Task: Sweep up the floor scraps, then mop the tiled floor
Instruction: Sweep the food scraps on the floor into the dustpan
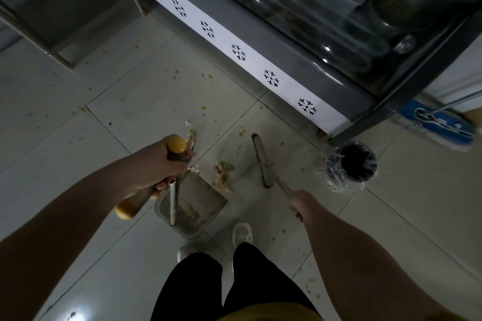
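Head view: two hands (156,164), one dustpan (193,206), one broom (262,161).

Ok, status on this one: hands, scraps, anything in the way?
Left hand gripping dustpan handle, right hand on broom. Scraps at dustpan lip. Lined bin right of broom.

Dim, cool indoor light. Glare spots mark the floor tiles (146,101) near left; highlights streak the glass cabinet (326,13) far right. Corners darken, and wide-angle distortion bows straight edges. Both forearms are shadowed; detail is soft throughout.
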Tool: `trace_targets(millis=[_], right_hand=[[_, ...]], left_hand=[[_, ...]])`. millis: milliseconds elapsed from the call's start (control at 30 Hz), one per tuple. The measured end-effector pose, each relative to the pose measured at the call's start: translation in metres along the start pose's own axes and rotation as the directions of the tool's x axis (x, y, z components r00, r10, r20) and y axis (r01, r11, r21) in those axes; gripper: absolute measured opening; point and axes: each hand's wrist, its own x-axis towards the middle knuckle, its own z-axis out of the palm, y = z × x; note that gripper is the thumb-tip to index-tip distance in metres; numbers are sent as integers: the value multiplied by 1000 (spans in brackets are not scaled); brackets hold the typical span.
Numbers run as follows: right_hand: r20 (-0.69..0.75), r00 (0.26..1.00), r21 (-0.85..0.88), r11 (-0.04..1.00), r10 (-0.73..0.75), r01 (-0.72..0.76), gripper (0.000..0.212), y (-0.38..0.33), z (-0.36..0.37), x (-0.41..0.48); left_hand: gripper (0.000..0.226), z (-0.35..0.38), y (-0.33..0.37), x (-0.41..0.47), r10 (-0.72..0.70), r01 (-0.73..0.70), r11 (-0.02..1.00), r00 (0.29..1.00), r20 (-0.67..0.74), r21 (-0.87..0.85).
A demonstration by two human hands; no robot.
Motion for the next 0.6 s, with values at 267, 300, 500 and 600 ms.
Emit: trace_targets(millis=[267, 300, 500, 600], right_hand=[[103, 994, -22, 999, 29, -27, 27, -22, 54, -12], [109, 993, -24, 999, 35, -33, 24, -30, 63, -14], [103, 991, 21, 996, 83, -86, 38, -95, 117, -14], [90, 993, -42, 996, 77, -73, 41, -121, 129, -16]], left_hand=[[12, -44, -44, -17, -42, 38, 994, 999, -32, -99], [12, -50, -50, -18, -46, 42, 993, 998, -30, -110], [11, -88, -96, -27, -62, 52, 982, 997, -50, -184], [13, -104, -114, -27, -59, 47, 979, 997, -52, -198]])
